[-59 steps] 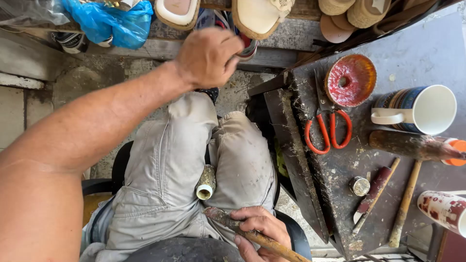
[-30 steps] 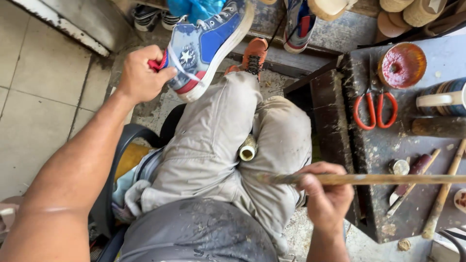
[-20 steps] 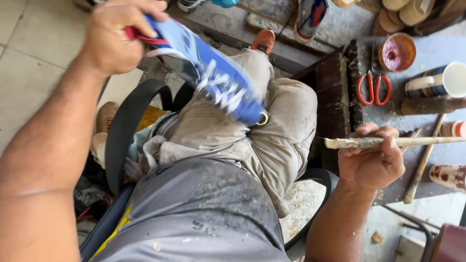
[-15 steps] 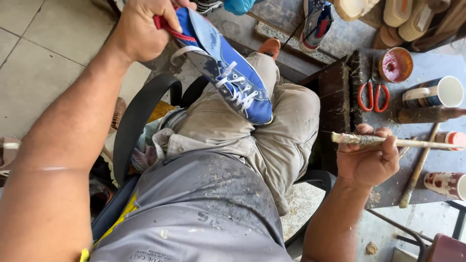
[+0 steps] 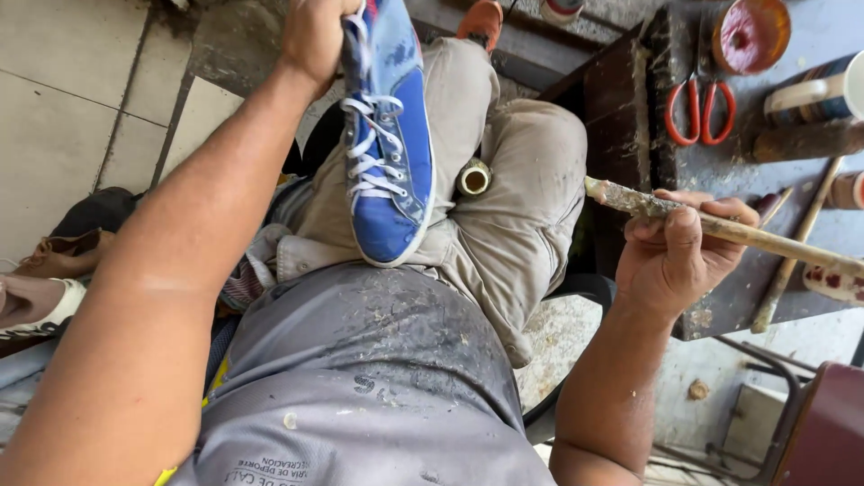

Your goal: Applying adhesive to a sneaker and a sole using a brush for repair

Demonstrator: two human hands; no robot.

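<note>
No packages, labels, signs or screens in view

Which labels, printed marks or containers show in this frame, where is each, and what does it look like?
Printed text patch: lower hem of the grey shirt, small dark lettering, upside down.
Mug: bench, upper right, white inside, dark blue striped outside.
Round tin: bench top, red-orange, open.
Small roll: between the knees, pale tube with dark hollow.
No screens or signs.

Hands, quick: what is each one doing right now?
Left hand: closed on the heel end of the blue lace-up canvas sneaker, toe on the lap.
Right hand: closed around the long, glue-crusted wooden stick.
</note>
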